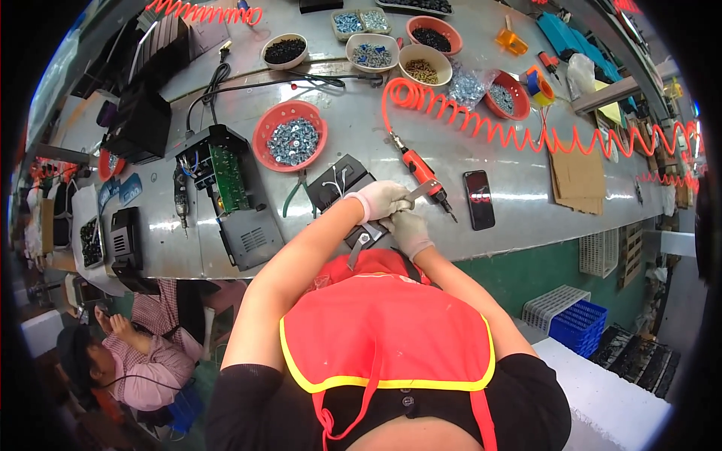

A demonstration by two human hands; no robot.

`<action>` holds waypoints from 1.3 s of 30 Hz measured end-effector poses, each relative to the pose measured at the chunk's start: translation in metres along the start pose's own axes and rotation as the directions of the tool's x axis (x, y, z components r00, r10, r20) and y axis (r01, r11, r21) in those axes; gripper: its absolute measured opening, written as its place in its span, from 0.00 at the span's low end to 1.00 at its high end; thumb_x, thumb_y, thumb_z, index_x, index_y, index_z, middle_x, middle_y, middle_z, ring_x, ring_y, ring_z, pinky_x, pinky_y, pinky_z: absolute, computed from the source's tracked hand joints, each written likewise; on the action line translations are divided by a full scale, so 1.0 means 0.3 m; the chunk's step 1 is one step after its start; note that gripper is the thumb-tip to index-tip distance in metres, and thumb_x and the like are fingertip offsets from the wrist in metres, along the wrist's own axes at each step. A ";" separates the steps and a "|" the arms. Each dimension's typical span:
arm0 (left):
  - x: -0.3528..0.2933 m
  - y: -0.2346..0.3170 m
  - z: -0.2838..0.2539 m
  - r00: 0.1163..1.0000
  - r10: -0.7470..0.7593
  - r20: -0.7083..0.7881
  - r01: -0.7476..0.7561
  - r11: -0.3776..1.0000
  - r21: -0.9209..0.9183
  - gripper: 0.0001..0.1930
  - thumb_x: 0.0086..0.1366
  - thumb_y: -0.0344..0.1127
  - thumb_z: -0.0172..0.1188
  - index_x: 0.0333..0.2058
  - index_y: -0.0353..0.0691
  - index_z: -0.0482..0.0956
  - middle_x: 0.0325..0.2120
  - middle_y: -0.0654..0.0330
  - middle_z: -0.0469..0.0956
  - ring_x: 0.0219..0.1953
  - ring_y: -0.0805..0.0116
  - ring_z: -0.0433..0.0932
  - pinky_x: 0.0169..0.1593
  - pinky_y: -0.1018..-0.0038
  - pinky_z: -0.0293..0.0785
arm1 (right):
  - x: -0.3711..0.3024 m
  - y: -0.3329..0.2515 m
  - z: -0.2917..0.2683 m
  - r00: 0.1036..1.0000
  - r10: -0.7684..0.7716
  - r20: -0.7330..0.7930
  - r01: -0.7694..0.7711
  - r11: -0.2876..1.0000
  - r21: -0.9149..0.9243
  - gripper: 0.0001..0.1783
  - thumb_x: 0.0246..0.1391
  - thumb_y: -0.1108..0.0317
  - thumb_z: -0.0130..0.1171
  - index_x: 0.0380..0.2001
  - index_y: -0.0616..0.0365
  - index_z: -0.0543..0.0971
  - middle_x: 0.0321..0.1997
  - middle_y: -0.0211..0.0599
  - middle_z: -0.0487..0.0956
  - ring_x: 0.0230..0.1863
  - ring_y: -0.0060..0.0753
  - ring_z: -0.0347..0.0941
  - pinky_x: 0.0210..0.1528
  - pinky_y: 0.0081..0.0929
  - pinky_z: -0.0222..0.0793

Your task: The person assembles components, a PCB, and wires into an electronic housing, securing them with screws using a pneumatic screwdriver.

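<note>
Pale lettering is showing on a blue card (131, 189) lying toward the left end of the bench (519, 240). Both forearms are angling in from below, and the gloved hands are meeting just in front of the red apron (398, 323). The left hand (385, 199) is reaching farther forward, its fingers curling; the right hand (408, 231) is bending in just beneath it, close against it. A flat metal strip (426, 189) is jutting from the left hand's fingertips across a red screwdriver (417, 169), but whether either hand is gripping it, I cannot tell. The screwdriver is lying on the bench, trailing a glossy coiled red hose (481, 126).

A dark panel (323, 194) with pale wires is sitting beside the left wrist, and a metal bracket (364, 240) is showing near the apron. The gloves are looking whitish and soft. Green-handled pliers (289, 201) are lying left of the panel, near a black plastic housing (254, 239) with slotted vents. A round red basket (259, 143) is holding shiny metal screws (293, 141). A smooth black phone (479, 199) is resting right of the screwdriver.
</note>
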State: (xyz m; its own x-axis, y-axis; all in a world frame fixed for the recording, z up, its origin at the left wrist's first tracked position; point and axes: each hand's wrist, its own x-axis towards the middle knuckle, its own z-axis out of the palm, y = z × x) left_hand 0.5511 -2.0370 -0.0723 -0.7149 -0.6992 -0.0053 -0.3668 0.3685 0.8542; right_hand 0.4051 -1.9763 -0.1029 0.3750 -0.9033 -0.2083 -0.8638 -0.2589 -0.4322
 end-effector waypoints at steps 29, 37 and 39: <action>-0.004 0.014 0.010 0.955 -0.279 0.096 0.295 0.910 -0.290 0.09 0.63 0.33 0.48 0.35 0.39 0.76 0.28 0.60 0.76 0.28 0.72 0.73 0.37 0.75 0.71 | 0.279 0.223 -0.161 0.945 0.322 -0.059 -0.327 0.934 -0.140 0.34 0.39 0.63 0.65 0.52 0.56 0.65 0.43 0.44 0.71 0.44 0.44 0.70 0.44 0.36 0.68; 0.020 0.029 -0.005 0.957 -0.248 0.148 0.279 0.925 -0.258 0.09 0.60 0.31 0.48 0.35 0.40 0.77 0.28 0.61 0.77 0.26 0.75 0.73 0.34 0.77 0.71 | 0.025 0.227 -0.357 0.976 0.194 0.098 -0.207 0.693 0.690 0.20 0.39 0.71 0.59 0.41 0.58 0.72 0.23 0.26 0.69 0.19 0.22 0.67 0.21 0.22 0.62; 0.010 0.009 -0.003 0.958 -0.239 0.161 0.276 0.920 -0.279 0.09 0.60 0.31 0.48 0.35 0.40 0.77 0.28 0.62 0.77 0.26 0.75 0.73 0.33 0.77 0.71 | -0.048 0.147 -0.385 0.950 0.259 -0.175 0.033 0.474 0.880 0.21 0.41 0.75 0.59 0.42 0.57 0.70 0.30 0.29 0.71 0.26 0.24 0.69 0.29 0.23 0.67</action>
State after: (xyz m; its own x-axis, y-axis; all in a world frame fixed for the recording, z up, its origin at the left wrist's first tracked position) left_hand 0.5484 -2.0388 -0.0694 -0.6929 -0.6589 -0.2929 -0.3691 -0.0248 0.9291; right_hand 0.3227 -2.0142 -0.0176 0.0735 -0.9849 -0.1565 -0.1015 0.1487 -0.9837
